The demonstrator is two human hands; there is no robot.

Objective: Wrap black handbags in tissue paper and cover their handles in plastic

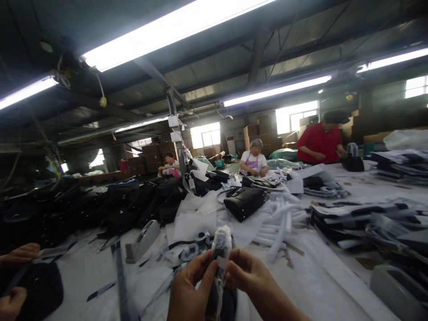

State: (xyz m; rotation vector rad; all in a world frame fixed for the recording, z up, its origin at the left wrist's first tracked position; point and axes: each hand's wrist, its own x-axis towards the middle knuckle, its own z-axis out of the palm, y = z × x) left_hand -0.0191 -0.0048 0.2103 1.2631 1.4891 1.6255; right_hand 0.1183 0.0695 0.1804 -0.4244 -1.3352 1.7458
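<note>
My left hand (190, 285) and my right hand (249, 276) meet at the bottom centre, both pinched on a black strap-like piece wrapped in clear plastic (220, 244). The wrapped end stands upright between my fingertips, and a small white tag sits where my thumbs meet. The rest of the piece hangs down between my hands. It is too dark to name exactly.
A black handbag (244, 203) lies on the white table (301, 276) among white paper rolls (281, 220). A tape dispenser (143, 240) sits left of centre. Black bags are piled at left (83, 205). Another person's hands (15, 276) work at the bottom left. Three workers sit or stand at the far side.
</note>
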